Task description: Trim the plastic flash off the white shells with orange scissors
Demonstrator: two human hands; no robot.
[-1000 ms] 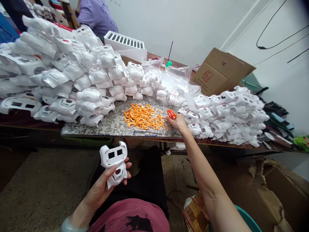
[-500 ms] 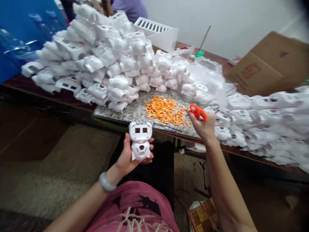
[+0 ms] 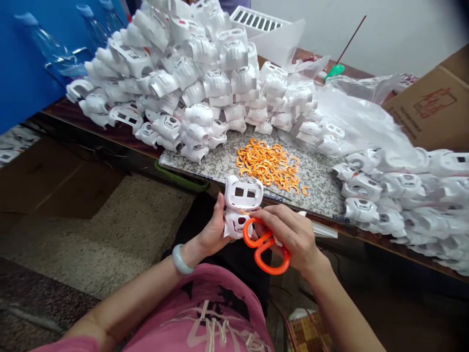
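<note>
My left hand (image 3: pixel 211 226) is closed around a white plastic toy shell (image 3: pixel 244 195), which has two square openings in its upper half and a dark opening lower down. Orange-handled scissors (image 3: pixel 271 262) are in my right hand (image 3: pixel 289 234), their handles hanging below the fingers toward me. At its fingertips a thin orange piece (image 3: pixel 245 212) touches the narrow waist of the shell. On the speckled board (image 3: pixel 216 164) beyond lies a heap of orange C-shaped pieces (image 3: pixel 264 161).
White shells (image 3: pixel 198 83) are piled high at the back left, and more stacked shells (image 3: pixel 399 186) stand at the right. Behind are a cardboard box (image 3: pixel 436 105), clear plastic bags (image 3: pixel 362 117) and a green-handled tool (image 3: pixel 334 72). Plastic bottles (image 3: pixel 47 41) hang at the far left.
My right hand has come from beside the orange heap down to the shell, bringing the scissors and a thin orange piece. My left hand still holds the shell; the camera view has shifted.
</note>
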